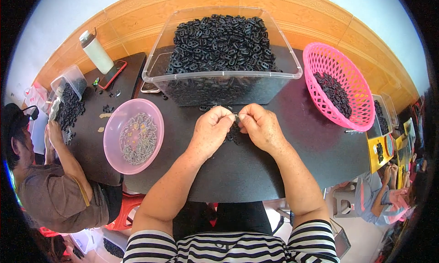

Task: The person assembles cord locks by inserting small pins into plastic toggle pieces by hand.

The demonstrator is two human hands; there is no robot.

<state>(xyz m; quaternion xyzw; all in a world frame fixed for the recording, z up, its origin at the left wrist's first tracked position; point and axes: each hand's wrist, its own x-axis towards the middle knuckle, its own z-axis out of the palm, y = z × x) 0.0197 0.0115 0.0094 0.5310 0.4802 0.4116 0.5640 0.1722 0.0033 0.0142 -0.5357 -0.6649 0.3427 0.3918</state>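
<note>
Right between the two hands sits a small black part (237, 119), pinched from both sides: the left hand (211, 127) is curled with thumb and forefinger closed on one end, and the right hand (260, 125) is curled the same way, its fingertips closed on the other end. The knuckles nearly touch, and both hands hover just over a black table (256, 171). Under the right hand's fingers lies a little heap of the same black pieces (233, 134), partly hidden by the hands.

Just beyond the fingertips stands a clear plastic bin (219, 75), heaped with black parts. Off to the left hand's outer side rests a pink bowl (132, 135) holding small grey-green bits. Well out past the right hand sits a pink mesh basket (340, 86), with a layer of black parts inside.

Farther to the left, another person (50, 180) works at a neighbouring dark table, near a white bottle (96, 51) and a phone with a red edge (112, 74). More people sit far beyond the right hand, at the picture's rim.
</note>
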